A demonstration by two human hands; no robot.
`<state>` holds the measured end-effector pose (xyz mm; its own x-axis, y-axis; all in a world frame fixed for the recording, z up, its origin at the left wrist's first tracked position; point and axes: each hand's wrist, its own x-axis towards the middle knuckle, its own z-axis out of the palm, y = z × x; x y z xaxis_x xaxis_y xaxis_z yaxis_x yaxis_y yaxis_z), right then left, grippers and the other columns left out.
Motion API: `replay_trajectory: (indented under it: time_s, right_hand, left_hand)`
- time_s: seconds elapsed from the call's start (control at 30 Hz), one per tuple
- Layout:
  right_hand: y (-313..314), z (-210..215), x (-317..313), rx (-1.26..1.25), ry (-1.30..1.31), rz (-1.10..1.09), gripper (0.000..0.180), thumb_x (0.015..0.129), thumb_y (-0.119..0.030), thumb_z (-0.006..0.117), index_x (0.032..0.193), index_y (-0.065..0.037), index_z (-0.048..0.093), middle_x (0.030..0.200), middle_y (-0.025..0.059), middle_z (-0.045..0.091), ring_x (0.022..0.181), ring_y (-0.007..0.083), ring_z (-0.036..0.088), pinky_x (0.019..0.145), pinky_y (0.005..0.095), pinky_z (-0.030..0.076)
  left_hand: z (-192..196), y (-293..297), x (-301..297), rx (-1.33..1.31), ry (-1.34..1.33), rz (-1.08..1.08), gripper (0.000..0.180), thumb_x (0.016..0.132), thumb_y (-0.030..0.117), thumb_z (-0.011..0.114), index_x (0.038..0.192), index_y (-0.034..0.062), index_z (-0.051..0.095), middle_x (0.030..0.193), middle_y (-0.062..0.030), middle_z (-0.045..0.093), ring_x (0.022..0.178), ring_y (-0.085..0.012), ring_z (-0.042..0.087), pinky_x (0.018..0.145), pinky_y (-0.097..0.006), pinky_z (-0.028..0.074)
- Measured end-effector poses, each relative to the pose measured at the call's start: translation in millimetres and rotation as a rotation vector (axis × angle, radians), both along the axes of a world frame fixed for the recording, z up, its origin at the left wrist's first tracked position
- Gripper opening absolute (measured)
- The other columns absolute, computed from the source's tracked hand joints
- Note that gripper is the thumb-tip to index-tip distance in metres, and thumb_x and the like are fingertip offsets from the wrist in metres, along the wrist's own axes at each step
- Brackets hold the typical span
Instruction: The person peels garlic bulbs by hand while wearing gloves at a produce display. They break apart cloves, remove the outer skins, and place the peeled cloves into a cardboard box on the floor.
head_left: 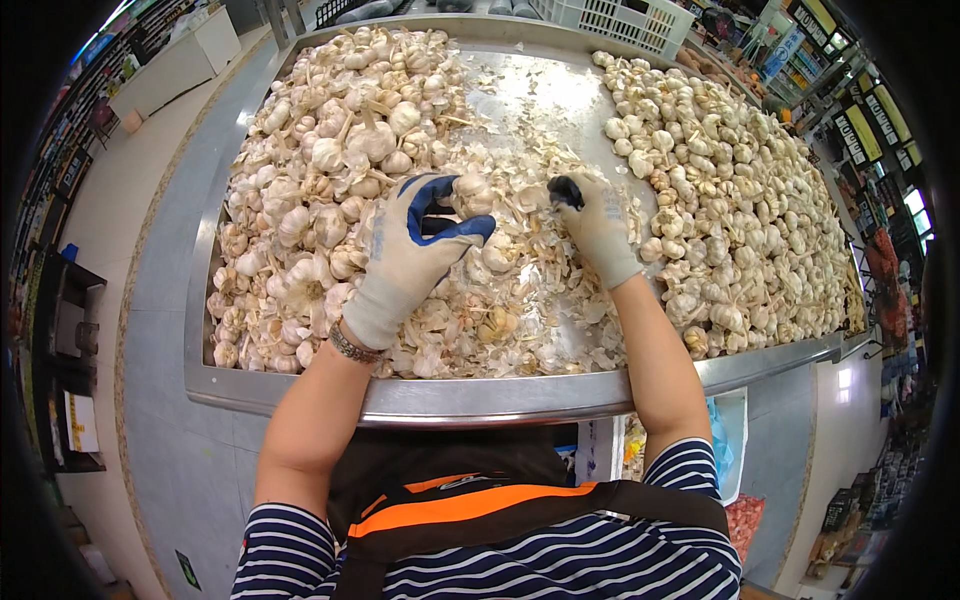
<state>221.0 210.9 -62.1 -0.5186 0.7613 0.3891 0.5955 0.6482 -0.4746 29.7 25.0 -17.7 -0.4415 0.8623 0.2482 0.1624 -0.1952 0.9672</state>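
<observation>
Beyond the far right corner of the desk (480,398), yellow and blue rectangular signs (862,128) hang in a row along the shop shelves, with a blue and white sign (785,48) nearer that corner. Past the far left corner, shelves carry small, colourful packages (110,70), too blurred to tell apart. Under the near right edge hangs a light blue plastic bag (722,440).

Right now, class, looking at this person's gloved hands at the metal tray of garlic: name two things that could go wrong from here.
1. The left hand grips a garlic bulb only at the fingertips; it might slip into the loose papery skins.
2. Skins are heaped close to the tray's front rim, so some could spill over the edge. The right hand works among them and may push more forward.
</observation>
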Motion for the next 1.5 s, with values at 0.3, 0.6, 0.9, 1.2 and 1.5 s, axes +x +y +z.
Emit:
replay_trajectory:
  time_s: [0.3,0.6,0.9,1.2,1.5]
  right_hand:
    - [-14,3,0,0.086,-0.154,0.084,0.037,0.08,-0.007,0.072,0.116,-0.011,0.067,0.103,0.0153,0.068,0.096,0.0364,0.064,0.088,0.0434,0.05]
    - [-79,44,-7,-0.63,0.466,0.486,0.044,0.088,-0.012,0.067,0.13,-0.001,0.06,0.106,0.0115,0.07,0.095,0.0153,0.064,0.086,0.0321,0.052]
    - [-58,32,-4,-1.328,0.905,0.536,0.046,0.088,0.002,0.057,0.134,-0.002,0.053,0.117,0.0108,0.065,0.099,0.0223,0.068,0.09,0.0351,0.057]
    - [-68,40,4,-0.728,0.558,0.479,0.058,0.08,0.0,0.07,0.136,-0.002,0.056,0.119,0.0057,0.064,0.105,0.013,0.061,0.095,0.0277,0.05]
    - [-70,28,-2,-0.529,0.438,0.632,0.052,0.083,-0.006,0.071,0.133,-0.002,0.059,0.108,0.0093,0.065,0.092,0.02,0.062,0.083,0.0329,0.05]
  left_hand:
    - [-4,2,0,-0.005,0.023,0.075,0.056,0.078,0.01,0.084,0.126,-0.0023,0.058,0.107,-0.0045,0.067,0.095,-0.0103,0.063,0.084,-0.026,0.053]
    - [-5,-1,7,0.1,0.749,0.185,0.052,0.068,0.014,0.086,0.115,0.0061,0.065,0.107,-0.0126,0.058,0.097,-0.0288,0.063,0.082,-0.038,0.054]
    - [-19,8,4,0.029,-0.1,-0.024,0.031,0.091,0.0,0.064,0.122,0.0024,0.057,0.114,-0.0082,0.065,0.089,-0.0182,0.067,0.077,-0.03,0.056]
    - [5,-1,9,-0.065,-0.627,-0.448,0.037,0.099,0.017,0.061,0.13,0.003,0.047,0.104,-0.014,0.064,0.084,-0.0204,0.068,0.069,-0.032,0.057]
    - [-4,-2,8,-0.286,-0.396,-0.467,0.031,0.103,0.03,0.052,0.111,0.0009,0.059,0.083,-0.0138,0.069,0.061,-0.0181,0.066,0.051,-0.028,0.051]
